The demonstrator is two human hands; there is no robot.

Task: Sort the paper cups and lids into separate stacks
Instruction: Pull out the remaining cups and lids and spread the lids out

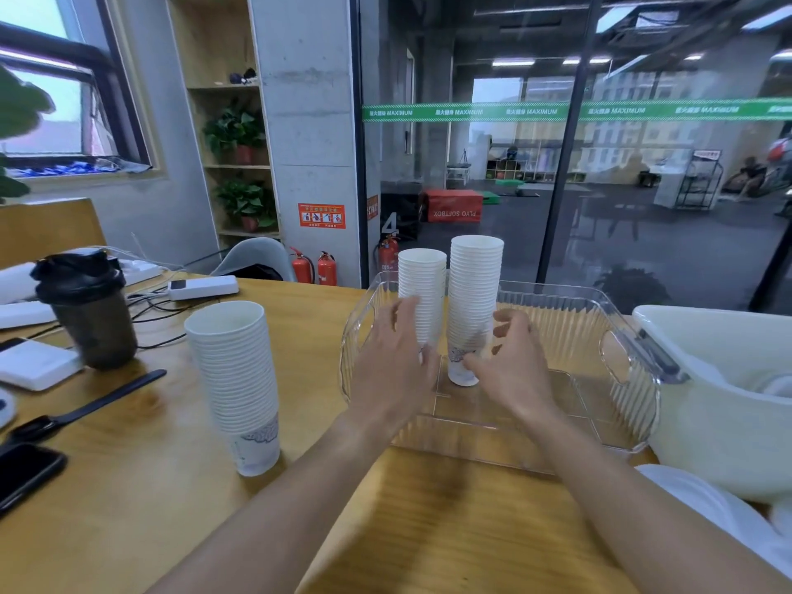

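Two tall stacks of white paper cups stand upright inside a clear plastic tray (621, 366): a shorter left stack (422, 289) and a taller right stack (473, 293). My left hand (392, 362) is in front of the left stack, fingers spread and relaxed; whether it touches the cups I cannot tell. My right hand (510, 362) hovers beside the base of the right stack with fingers loosely curled and holds nothing. A third cup stack (238, 379) leans slightly on the wooden table (428, 529) at the left. No lids are visible.
A white tub (720, 400) stands right of the tray. At the left are a dark shaker bottle (88, 310), a black phone (25, 473), a watch strap (85, 405), a white box (36, 364), a power strip (201, 287) and cables.
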